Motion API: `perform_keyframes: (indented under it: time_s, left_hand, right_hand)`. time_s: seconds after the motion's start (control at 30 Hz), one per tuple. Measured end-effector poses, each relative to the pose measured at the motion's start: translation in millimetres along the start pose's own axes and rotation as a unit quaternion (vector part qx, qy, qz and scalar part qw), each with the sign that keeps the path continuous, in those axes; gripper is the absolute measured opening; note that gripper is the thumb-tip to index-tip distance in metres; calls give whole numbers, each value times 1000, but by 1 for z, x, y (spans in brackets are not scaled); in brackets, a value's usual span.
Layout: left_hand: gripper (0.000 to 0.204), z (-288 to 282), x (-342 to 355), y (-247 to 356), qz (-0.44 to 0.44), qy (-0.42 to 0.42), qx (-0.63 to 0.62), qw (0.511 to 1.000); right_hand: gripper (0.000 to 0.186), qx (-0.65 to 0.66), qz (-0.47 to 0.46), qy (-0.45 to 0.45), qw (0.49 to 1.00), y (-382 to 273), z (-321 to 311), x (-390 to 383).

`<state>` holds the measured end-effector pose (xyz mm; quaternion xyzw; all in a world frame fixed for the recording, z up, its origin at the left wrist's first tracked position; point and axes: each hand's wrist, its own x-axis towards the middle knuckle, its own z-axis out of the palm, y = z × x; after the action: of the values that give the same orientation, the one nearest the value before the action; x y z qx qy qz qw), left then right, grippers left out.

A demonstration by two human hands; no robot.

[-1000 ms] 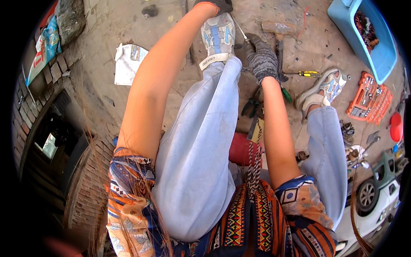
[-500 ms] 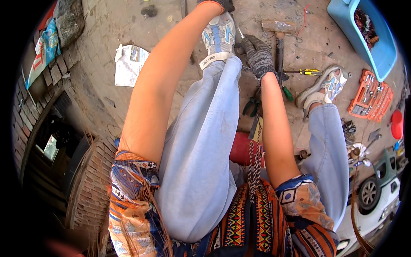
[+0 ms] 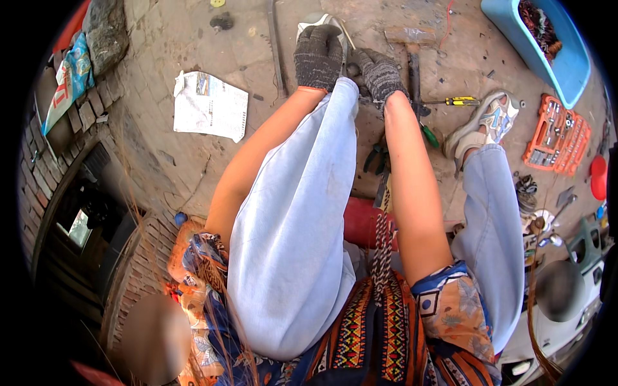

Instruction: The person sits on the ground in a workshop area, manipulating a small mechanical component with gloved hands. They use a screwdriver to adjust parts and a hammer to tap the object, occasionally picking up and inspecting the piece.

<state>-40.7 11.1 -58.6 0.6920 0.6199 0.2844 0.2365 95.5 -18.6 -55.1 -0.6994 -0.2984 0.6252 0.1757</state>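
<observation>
My left hand (image 3: 318, 58), in a dark grey knit glove with an orange cuff, is over my left shoe (image 3: 318, 20). Its fingers curl down, and whatever lies beneath them is hidden. Close by on the right, my right hand (image 3: 381, 76), gloved in grey, is closed with bent fingers. A thin pale rod (image 3: 348, 35) slants up and left from its fingertips, passing beside the left hand. A hammer (image 3: 414, 67) with a wide head lies just right of the right hand. Beside its handle are a yellow-and-black screwdriver (image 3: 461, 101) and a green-handled tool (image 3: 429, 136).
A white printed packet (image 3: 210, 106) and a long metal bar (image 3: 275, 51) lie left of my hands. Dark pliers (image 3: 375, 157) lie below. Rightward are a blue tub (image 3: 575, 67), an orange socket set (image 3: 557, 136), a red round object (image 3: 599, 178) and a white toy-like car (image 3: 553, 334).
My left hand has come back toward me from beyond the shoe and now covers its front. The right hand has shifted slightly left and up, the rod still at its fingertips.
</observation>
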Motion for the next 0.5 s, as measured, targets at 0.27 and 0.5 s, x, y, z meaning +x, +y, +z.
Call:
perform_keyframes:
  time_s: [0.27, 0.5]
  left_hand:
    - [11, 0, 0, -2, -46, -40, -5, 998]
    - [14, -5, 18, -4, 33, -13, 74, 997]
  right_hand:
    - [37, -116, -114, 26, 986, 10, 0, 47]
    - [37, -83, -94, 115, 985, 11, -19, 15]
